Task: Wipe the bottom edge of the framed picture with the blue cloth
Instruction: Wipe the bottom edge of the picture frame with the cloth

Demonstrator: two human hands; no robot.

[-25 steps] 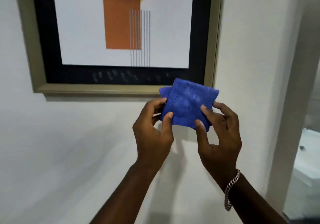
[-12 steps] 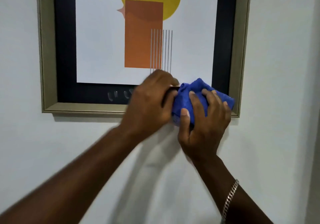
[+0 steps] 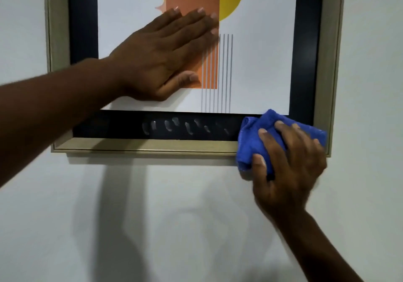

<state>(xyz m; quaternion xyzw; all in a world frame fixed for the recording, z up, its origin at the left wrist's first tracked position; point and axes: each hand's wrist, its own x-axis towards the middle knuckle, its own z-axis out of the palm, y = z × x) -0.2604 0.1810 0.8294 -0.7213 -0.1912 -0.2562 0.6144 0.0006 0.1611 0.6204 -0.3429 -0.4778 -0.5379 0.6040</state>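
Right, the right hand (image 3: 287,168) grips the bunched blue cloth (image 3: 253,142) against the wall-hung gold-framed picture (image 3: 141,145) at its bottom-right corner. Left hand (image 3: 161,56) lies flat, fingers spread, on the picture's middle, holding nothing. Next move, I'd say: sweep leftward across those pale smudges (image 3: 172,125).

Two hands: left (image 3: 162,56), right (image 3: 287,161); one cloth (image 3: 253,142); one framed picture (image 3: 141,145).

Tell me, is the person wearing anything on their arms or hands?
Nothing shows here. Both forearms are bare, with no sleeves in view. The left hand and the right hand have no gloves or rings that can be seen, and the fingernails are short.
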